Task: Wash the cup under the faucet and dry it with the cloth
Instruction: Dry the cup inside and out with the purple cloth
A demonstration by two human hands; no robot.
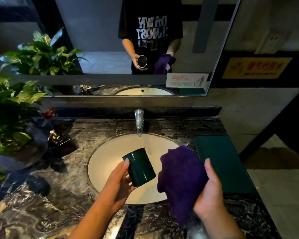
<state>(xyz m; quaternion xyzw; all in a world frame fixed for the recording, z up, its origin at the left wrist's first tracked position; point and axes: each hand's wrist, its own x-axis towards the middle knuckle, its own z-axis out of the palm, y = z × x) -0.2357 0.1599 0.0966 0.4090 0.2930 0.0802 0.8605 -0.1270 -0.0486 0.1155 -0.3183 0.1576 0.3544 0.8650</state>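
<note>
Left hand (117, 183) clamped round the dark green cup (140, 167), tilted with its mouth away toward the mirror (110, 40), held over the white sink (100, 163); right hand (210, 190) closed on the bunched purple cloth (179, 175), just beside the cup, not touching. Seemingly at the turn from washing to drying, with no water visible from the faucet (139, 121): next, probably, bringing cloth to cup and wiping inside and out, with care against a wet slip. Around them, dark veined marble counter (41, 213), green mat (223, 163) at right, leafy plant (9, 104) at left, yellow sign (255, 68) on the wall.
</note>
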